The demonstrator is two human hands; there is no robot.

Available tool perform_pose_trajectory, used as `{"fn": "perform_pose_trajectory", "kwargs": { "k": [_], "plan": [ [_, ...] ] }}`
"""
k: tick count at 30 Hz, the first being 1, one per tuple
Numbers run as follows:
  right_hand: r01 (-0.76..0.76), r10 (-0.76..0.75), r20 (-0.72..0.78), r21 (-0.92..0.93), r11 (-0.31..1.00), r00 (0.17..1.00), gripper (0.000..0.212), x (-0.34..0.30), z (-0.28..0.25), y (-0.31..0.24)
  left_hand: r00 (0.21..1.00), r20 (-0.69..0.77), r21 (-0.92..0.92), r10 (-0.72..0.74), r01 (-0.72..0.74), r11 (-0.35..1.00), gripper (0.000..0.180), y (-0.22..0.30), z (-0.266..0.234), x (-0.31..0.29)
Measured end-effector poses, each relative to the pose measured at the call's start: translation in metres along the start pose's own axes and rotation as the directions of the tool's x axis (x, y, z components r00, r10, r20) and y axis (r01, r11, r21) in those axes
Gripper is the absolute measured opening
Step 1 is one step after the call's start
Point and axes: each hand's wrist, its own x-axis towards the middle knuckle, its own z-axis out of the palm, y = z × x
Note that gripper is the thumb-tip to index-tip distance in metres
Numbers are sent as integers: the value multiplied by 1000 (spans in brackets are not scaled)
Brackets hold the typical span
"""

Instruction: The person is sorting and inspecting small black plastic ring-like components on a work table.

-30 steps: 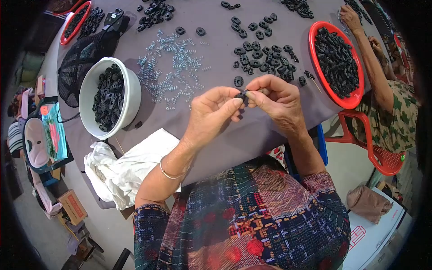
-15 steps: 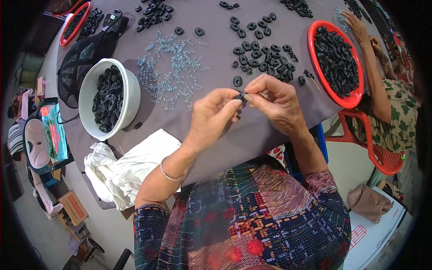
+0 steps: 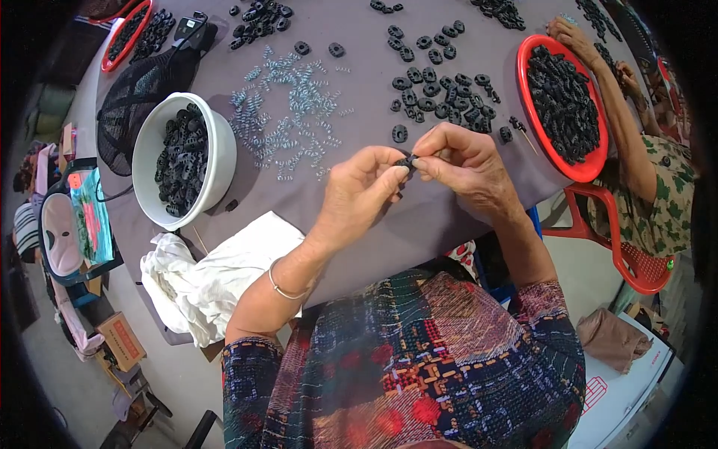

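Observation:
My left hand (image 3: 360, 191) and my right hand (image 3: 462, 165) meet over the grey table (image 3: 359, 217), fingertips pinching one small black ring-shaped part (image 3: 406, 161) between them. Just beyond the hands lies a loose group of black rings (image 3: 437, 97). To the left of that spreads a scatter of small silver springs (image 3: 288, 112). A white bowl (image 3: 217, 161) filled with black parts stands left of my left hand. A thin bangle circles my left wrist.
A red tray (image 3: 572, 168) heaped with black parts sits at the right edge, where another person's arm (image 3: 617, 120) reaches over the table. White cloth (image 3: 217, 273) hangs off the near edge. A black mesh bag (image 3: 134, 97) and a second red tray (image 3: 123, 37) lie far left.

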Motion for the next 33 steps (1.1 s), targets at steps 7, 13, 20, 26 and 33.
{"fn": "perform_pose_trajectory", "kwargs": {
  "k": [7, 13, 20, 26, 33],
  "plan": [
    [-86, 88, -18, 104, 991, 996, 6, 2, 4, -13, 1000, 11, 27, -1, 1, 1000, 13, 1, -1, 0],
    [-43, 43, 25, 1, 999, 999, 4, 0, 2, -12, 1000, 29, 32, 8, -9, 999, 12, -1, -2, -1],
    [-42, 44, 76, -27, 999, 996, 6, 4, -5, -10, 999, 38, 31, 25, -27, 999, 11, -3, -2, 0],
    [-79, 85, 128, -50, 996, 988, 5, 7, -7, -10, 999, 4, 75, 49, -49, 996, 10, -7, 0, 0],
    [43, -7, 122, -294, 955, 993, 3, 8, -6, -4, 989, -64, 170, 134, -121, 978, 8, -14, 2, 0]
  ]
}}
